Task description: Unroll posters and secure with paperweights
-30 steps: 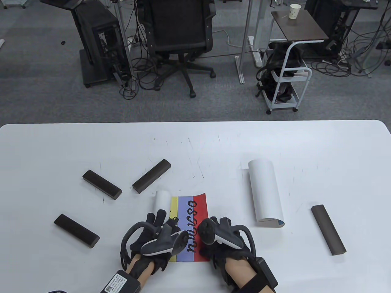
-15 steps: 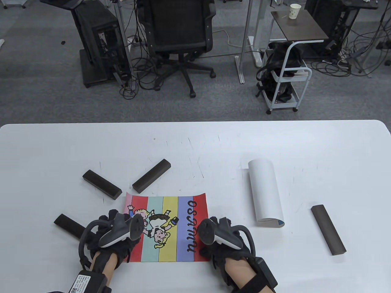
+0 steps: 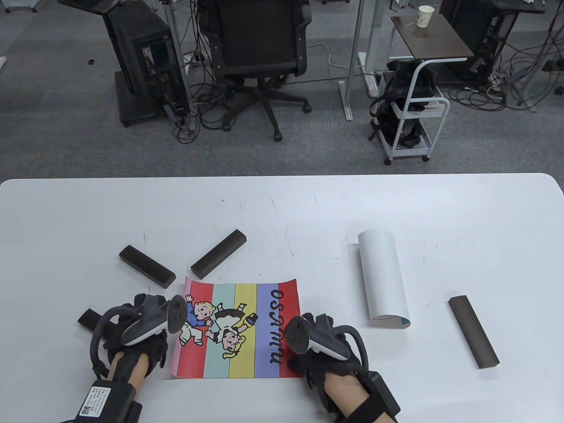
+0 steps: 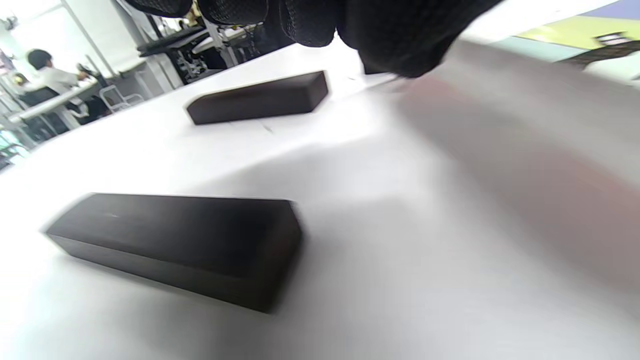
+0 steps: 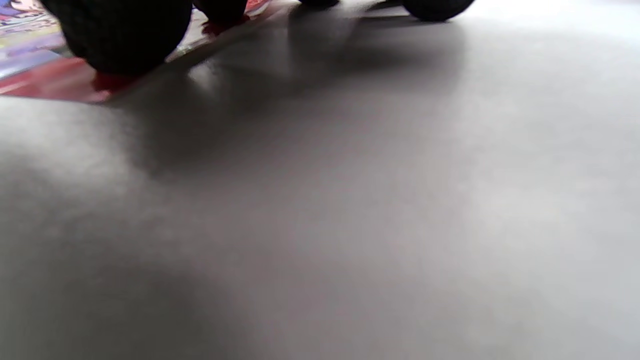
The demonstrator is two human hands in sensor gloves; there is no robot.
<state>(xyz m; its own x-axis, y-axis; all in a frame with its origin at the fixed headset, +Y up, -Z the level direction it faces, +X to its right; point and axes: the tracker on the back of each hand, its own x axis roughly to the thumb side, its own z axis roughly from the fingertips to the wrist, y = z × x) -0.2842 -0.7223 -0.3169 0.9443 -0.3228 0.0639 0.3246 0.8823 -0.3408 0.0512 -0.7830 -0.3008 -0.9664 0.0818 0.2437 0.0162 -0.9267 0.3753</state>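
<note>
The striped poster (image 3: pixel 240 328) was pressed flat by the right hand (image 3: pixel 319 348); the left hand's (image 3: pixel 136 330) grip could not be told.

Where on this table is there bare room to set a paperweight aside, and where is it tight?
Bare: the far strip of the table, and the stretch between the unrolled poster and the rolled poster. Crowded: around the left hand, hemmed in by three paperweights. The right hand presses the poster's right edge.
</note>
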